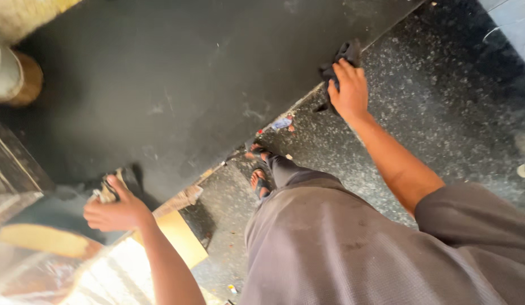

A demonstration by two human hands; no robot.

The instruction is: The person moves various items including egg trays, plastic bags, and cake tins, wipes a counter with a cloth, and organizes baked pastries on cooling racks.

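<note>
While the right hand [348,90] presses a dark cloth [337,61] on the black counter [178,79] edge, upper right, the left hand [116,209], lower left, grips a pale rag [106,191], mostly hidden by fingers.

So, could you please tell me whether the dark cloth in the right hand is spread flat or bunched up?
Bunched up: the dark cloth sits crumpled under the right hand at the edge of the black panel.

- One large flat black board [178,85].
- Two bare hands: left hand [116,212], right hand [348,90].
- One dark crumpled cloth [343,56].
- Two sandalled feet [260,169].
- One white cylindrical container [2,70].
</note>
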